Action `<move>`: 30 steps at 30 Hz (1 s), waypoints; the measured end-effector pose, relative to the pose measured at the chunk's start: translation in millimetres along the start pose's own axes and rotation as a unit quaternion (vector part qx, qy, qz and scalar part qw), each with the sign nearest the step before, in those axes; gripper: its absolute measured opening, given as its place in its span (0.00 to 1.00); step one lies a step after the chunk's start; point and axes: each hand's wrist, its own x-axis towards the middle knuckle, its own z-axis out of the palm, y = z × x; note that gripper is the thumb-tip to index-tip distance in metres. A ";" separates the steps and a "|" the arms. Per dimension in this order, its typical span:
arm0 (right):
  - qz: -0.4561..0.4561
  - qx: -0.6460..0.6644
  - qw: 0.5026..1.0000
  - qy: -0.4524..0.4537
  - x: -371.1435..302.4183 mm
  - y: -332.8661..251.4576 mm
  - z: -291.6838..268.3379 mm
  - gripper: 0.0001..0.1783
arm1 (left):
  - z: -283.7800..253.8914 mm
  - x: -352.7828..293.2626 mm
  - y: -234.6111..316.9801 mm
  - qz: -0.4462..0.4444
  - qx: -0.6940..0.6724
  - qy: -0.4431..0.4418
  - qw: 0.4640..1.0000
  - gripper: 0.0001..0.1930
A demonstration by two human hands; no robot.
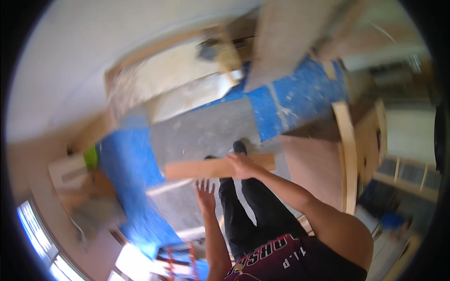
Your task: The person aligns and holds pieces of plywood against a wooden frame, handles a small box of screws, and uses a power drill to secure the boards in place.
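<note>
A flat brown wooden board stretches crosswise in front of my legs, above the floor. My right hand is closed around it, right of its middle. Just below the board's left half, my left hand has its fingers spread and holds nothing; whether the fingertips touch the board I cannot tell. A grey sheet lies on the floor around my feet. The picture is smeared by motion toward its edges.
Blue sheeting covers floor to the left and ahead. A long workbench stands ahead, with a tall panel beside it. At right is a large wooden box with pale upright timber. An orange ladder-like frame stands lower left.
</note>
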 end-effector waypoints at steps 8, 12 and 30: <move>0.020 -0.029 0.983 0.178 -178.7 -118.4 -42.6 0.51 | 172.2 -153.2 64.3 0.005 -0.060 -0.360 0.931 0.38; -0.001 -0.024 0.914 0.405 -308.1 -131.7 -51.2 0.48 | 213.5 -251.5 57.8 0.058 0.055 -0.474 0.877 0.36; 0.560 0.298 0.355 0.686 -937.7 -168.0 395.1 0.24 | 232.5 -655.2 -400.9 -0.220 0.191 -0.593 0.751 0.37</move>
